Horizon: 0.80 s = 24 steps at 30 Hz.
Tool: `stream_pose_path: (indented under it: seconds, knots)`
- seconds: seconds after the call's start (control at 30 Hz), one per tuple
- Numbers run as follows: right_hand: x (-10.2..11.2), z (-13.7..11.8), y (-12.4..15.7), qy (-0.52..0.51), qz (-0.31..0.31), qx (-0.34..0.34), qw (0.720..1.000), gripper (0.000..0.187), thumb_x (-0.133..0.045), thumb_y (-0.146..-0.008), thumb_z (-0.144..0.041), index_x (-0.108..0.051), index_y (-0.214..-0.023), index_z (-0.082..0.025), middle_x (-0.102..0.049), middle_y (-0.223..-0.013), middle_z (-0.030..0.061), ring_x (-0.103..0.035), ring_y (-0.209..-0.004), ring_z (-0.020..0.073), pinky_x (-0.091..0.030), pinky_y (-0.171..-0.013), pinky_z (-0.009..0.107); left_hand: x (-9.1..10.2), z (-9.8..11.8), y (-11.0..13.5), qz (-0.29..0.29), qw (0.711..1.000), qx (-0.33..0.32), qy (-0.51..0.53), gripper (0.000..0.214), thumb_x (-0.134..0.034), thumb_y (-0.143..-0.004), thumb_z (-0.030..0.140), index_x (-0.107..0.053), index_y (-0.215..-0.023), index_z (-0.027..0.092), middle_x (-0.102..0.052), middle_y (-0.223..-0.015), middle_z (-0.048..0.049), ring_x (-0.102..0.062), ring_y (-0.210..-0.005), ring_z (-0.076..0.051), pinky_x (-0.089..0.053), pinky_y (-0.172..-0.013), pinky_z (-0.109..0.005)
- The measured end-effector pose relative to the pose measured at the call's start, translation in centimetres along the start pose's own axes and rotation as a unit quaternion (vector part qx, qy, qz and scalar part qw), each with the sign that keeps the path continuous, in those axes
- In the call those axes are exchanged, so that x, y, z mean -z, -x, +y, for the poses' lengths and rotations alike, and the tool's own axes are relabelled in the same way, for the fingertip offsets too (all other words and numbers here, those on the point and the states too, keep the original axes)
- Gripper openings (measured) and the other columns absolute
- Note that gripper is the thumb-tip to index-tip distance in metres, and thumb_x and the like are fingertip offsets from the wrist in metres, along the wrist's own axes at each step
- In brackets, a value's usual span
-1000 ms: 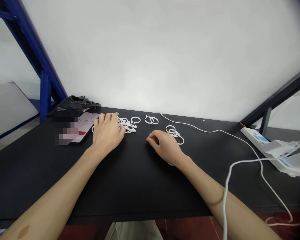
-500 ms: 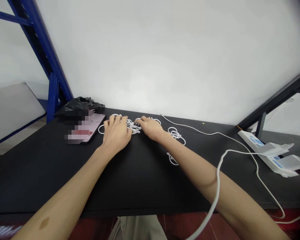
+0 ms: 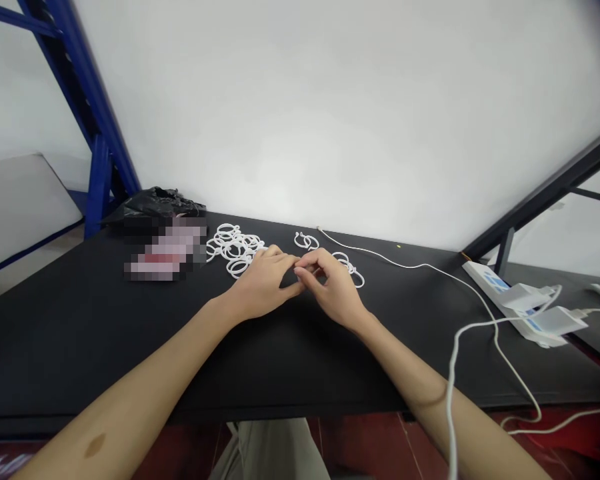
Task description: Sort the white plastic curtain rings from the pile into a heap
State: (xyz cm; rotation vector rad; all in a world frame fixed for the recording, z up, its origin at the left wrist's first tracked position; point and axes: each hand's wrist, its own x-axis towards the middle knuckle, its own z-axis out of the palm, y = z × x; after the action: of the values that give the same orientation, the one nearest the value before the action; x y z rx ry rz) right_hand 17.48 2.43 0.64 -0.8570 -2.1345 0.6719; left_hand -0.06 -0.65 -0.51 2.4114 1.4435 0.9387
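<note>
In the middle of the black table (image 3: pixel 280 360), my left hand (image 3: pixel 263 283) and my right hand (image 3: pixel 333 287) meet at the fingertips. Both are closed in a pinch; whatever they hold is small and hidden by the fingers. A pile of white plastic rings with small eyelets (image 3: pixel 233 247) lies just behind and left of my left hand. Beyond my fingertips is a small group of white rings (image 3: pixel 307 240). More white rings (image 3: pixel 353 270) lie right beside my right hand, partly covered by it.
A black plastic bag (image 3: pixel 155 203) and a blurred-out pink phone (image 3: pixel 167 250) are at the left. On the right, a white power strip (image 3: pixel 500 287) holds plugged-in chargers, and a white cable (image 3: pixel 453 387) hangs in front of my right forearm. A white wall (image 3: pixel 300 113) stands behind.
Both hands have come off the rings and moved right and nearer, bringing their fingertips together. The pile at the left is now uncovered.
</note>
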Motion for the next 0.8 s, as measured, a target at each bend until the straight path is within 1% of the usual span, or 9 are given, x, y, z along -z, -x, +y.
stream_pose_path:
  seconds: [0.07, 0.17, 0.27, 0.37, 0.5, 0.6, 0.7, 0.77, 0.8]
  knots:
    - [-0.32, 0.16, 0.45, -0.007, 0.001, -0.003, 1.0, 0.007, -0.057, -0.093, -0.028, -0.057, -0.095, -0.021, -0.061, -0.093, 0.0019, -0.058, -0.074, 0.0119, -0.05, -0.069, 0.027, -0.13, 0.04, 0.01, -0.008, 1.0, -0.005, 0.006, 0.018, -0.052, -0.091, 0.037, -0.061, -0.092, 0.021, -0.063, -0.085, -0.0033, -0.049, -0.089, -0.023, -0.041, -0.087, -0.042]
    - [-0.35, 0.65, 0.53, 0.004, -0.018, 0.018, 1.0, 0.012, -0.06, -0.091, -0.029, -0.059, -0.101, -0.022, -0.06, -0.092, 0.0016, -0.057, -0.074, 0.012, -0.05, -0.07, 0.027, -0.19, -0.09, -0.02, -0.009, 1.0, 0.0, -0.003, 0.009, -0.057, -0.087, 0.029, -0.059, -0.089, 0.02, -0.062, -0.085, -0.0032, -0.049, -0.089, -0.023, -0.042, -0.086, -0.041]
    - [0.05, 0.91, 0.42, 0.017, -0.036, 0.051, 0.998, 0.013, -0.063, -0.09, -0.027, -0.061, -0.102, -0.022, -0.058, -0.091, 0.001, -0.056, -0.074, 0.0114, -0.049, -0.07, 0.025, -0.17, -0.19, -0.06, -0.014, 1.0, 0.002, -0.01, 0.008, -0.059, -0.086, 0.028, -0.058, -0.087, 0.02, -0.061, -0.086, -0.0031, -0.048, -0.088, -0.023, -0.043, -0.085, -0.04]
    - [0.32, 0.86, 0.36, 0.025, -0.049, 0.061, 0.997, 0.006, -0.062, -0.091, -0.027, -0.062, -0.093, -0.021, -0.058, -0.086, 0.0002, -0.055, -0.073, 0.0113, -0.047, -0.069, 0.025, -0.16, -0.23, -0.08, -0.022, 1.0, -0.009, -0.011, 0.015, -0.06, -0.088, 0.035, -0.058, -0.083, 0.021, -0.06, -0.085, -0.0026, -0.048, -0.087, -0.022, -0.043, -0.085, -0.04]
    - [0.19, 0.7, 0.3, 0.021, -0.037, 0.04, 0.998, 0.013, -0.059, -0.091, -0.023, -0.058, -0.079, -0.021, -0.058, -0.08, -0.0012, -0.054, -0.071, 0.0116, -0.044, -0.067, 0.024, -0.24, -0.23, -0.08, -0.028, 0.999, -0.021, -0.013, 0.02, -0.059, -0.089, 0.04, -0.057, -0.082, 0.021, -0.06, -0.084, -0.0027, -0.047, -0.087, -0.022, -0.043, -0.085, -0.04]
    - [-0.08, 0.67, 0.3, 0.008, -0.038, 0.013, 0.999, 0.015, -0.059, -0.091, -0.022, -0.056, -0.076, -0.021, -0.059, -0.078, -0.0018, -0.054, -0.07, 0.0114, -0.044, -0.066, 0.024, -0.31, -0.26, -0.09, -0.028, 0.999, -0.024, -0.015, 0.018, -0.058, -0.09, 0.038, -0.058, -0.084, 0.021, -0.06, -0.085, -0.0031, -0.048, -0.088, -0.022, -0.044, -0.084, -0.04]
    - [-0.28, 0.73, 0.39, 0.003, -0.03, 0.008, 1.0, 0.012, -0.06, -0.091, -0.026, -0.06, -0.081, -0.021, -0.061, -0.081, -0.0015, -0.055, -0.07, 0.0113, -0.045, -0.066, 0.024, -0.17, -0.35, -0.12, -0.019, 0.999, -0.026, -0.035, 0.016, -0.056, -0.089, 0.035, -0.062, -0.094, 0.021, -0.062, -0.093, -0.0043, -0.048, -0.091, -0.023, -0.044, -0.087, -0.04]
    - [-0.21, 0.85, 0.39, 0.02, -0.009, 0.018, 1.0, 0.008, -0.06, -0.092, -0.029, -0.063, -0.089, -0.022, -0.062, -0.082, -0.0009, -0.056, -0.071, 0.0117, -0.046, -0.068, 0.024, 0.1, -0.47, -0.15, 0.0, 0.997, -0.012, -0.07, 0.023, -0.056, -0.088, 0.034, -0.063, -0.106, 0.02, -0.062, -0.101, -0.0059, -0.049, -0.096, -0.024, -0.044, -0.09, -0.041]
    - [-0.08, 0.95, 0.34, 0.039, 0.007, 0.019, 0.999, 0.01, -0.059, -0.092, -0.031, -0.063, -0.094, -0.022, -0.062, -0.083, -0.0005, -0.057, -0.072, 0.0122, -0.046, -0.069, 0.024, 0.29, -0.56, -0.18, 0.015, 0.995, 0.004, -0.094, 0.029, -0.055, -0.088, 0.036, -0.063, -0.112, 0.02, -0.061, -0.103, -0.0069, -0.049, -0.098, -0.025, -0.044, -0.091, -0.041]
